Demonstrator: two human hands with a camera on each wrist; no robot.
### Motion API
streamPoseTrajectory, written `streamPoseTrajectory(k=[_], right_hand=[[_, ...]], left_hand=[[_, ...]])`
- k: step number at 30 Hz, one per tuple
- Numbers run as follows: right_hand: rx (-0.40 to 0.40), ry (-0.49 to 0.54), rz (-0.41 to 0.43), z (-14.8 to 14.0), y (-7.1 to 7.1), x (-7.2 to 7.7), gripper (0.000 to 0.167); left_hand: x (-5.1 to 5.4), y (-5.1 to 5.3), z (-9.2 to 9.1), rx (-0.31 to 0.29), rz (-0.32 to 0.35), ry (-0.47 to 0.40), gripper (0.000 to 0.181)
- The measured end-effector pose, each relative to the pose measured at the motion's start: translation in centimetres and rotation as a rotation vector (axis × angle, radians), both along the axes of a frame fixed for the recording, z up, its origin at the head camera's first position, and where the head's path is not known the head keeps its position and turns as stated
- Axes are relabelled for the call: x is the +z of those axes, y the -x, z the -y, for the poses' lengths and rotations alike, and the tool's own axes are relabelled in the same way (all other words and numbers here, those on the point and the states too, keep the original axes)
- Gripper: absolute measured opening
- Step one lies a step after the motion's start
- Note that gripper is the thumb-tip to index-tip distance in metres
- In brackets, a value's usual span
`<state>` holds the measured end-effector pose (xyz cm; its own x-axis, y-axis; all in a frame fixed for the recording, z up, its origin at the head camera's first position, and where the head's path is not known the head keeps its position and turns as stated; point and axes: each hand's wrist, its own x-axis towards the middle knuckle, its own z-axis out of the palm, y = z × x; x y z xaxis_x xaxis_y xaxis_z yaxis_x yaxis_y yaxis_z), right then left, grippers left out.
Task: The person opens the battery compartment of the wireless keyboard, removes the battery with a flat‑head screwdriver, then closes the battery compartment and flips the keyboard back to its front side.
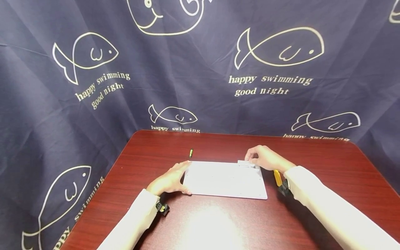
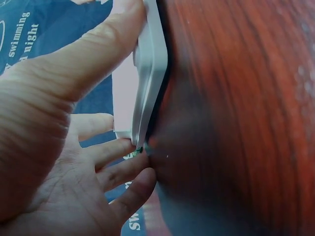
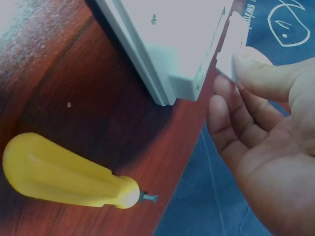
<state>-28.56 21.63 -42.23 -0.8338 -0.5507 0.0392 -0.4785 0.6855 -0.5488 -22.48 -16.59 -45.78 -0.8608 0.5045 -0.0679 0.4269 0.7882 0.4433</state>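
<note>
- Two hands at work over a reddish-brown table (image 1: 328, 166), lower middle of the head view.
- Writing first: the dark blue curtain (image 1: 193, 83) reads "happy swimming" and "good night", over and over, with outlined fish. Marks on the white slab (image 1: 222, 180) are too tiny to read.
- That slab sits just below center of the head frame, flat on the table. Long axis runs left to right, right end a touch lower in the frame.
- Left hand (image 1: 168, 178): spread wide across the slab's left end, thumb on the near edge, fingers at the far corner, so it's got hold of it.
- Right hand (image 1: 265, 158): thumb and fingers nearly closed, pinching a small white cover (image 3: 234, 46) at the slab's upper right corner. In the right wrist view the cover's long side runs pretty much up and down, with a slight gap beside the slab.
- Yellow screwdriver (image 3: 69, 169), lower left of the right wrist view: fat handle to the left, metal tip pointing right and a bit down.
- Little green battery (image 1: 191, 153) above the slab's upper left corner in the head view, long axis close to vertical.
</note>
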Motion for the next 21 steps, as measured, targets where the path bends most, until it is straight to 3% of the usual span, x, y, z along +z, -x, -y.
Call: streamPoseTrajectory(k=[10,21], right_hand=[[0.038,0.02,0.047,-0.06,-0.36,-0.47,0.018],[0.033,0.014,0.017,-0.4,-0.48,-0.78,0.022]], left_hand=[[0.09,-0.19,0.06,-0.008,-0.002,-0.009,0.109],[0.11,-0.1,-0.06,-0.004,0.0,0.002,0.109]])
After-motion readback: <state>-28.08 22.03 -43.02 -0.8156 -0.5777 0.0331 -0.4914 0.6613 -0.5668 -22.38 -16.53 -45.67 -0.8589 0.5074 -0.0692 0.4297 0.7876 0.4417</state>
